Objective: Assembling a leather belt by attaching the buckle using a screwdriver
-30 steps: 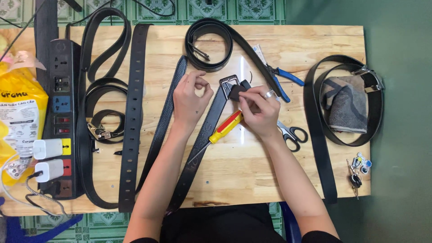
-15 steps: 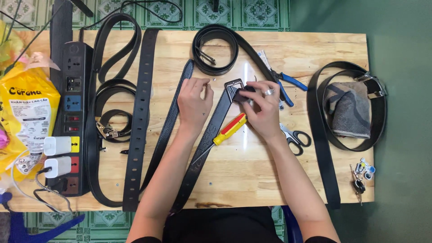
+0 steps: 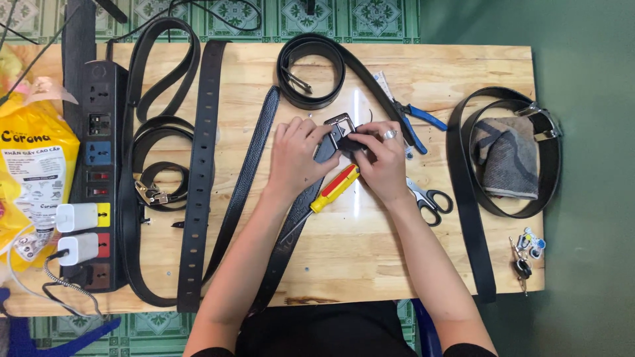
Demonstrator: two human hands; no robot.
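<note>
My left hand (image 3: 296, 155) rests on a black leather belt (image 3: 281, 244) that runs diagonally down the wooden table (image 3: 370, 264), with its fingers at the silver buckle (image 3: 339, 124). My right hand (image 3: 382, 158), which wears a ring, pinches the folded black belt end just right of that buckle. A red and yellow screwdriver (image 3: 336, 188) lies on the table under and between both hands.
Blue-handled pliers (image 3: 417, 122), scissors (image 3: 430, 198), a coiled belt (image 3: 311, 73), a belt looped round a grey cloth (image 3: 509, 158) and keys (image 3: 526, 254) lie right. On the left are more belts (image 3: 198, 172), a power strip (image 3: 99, 172) and a yellow bag (image 3: 33, 165).
Both hands have stayed at the buckle with small finger shifts. The camera view has drifted, so the table sits slightly lower and further right in frame.
</note>
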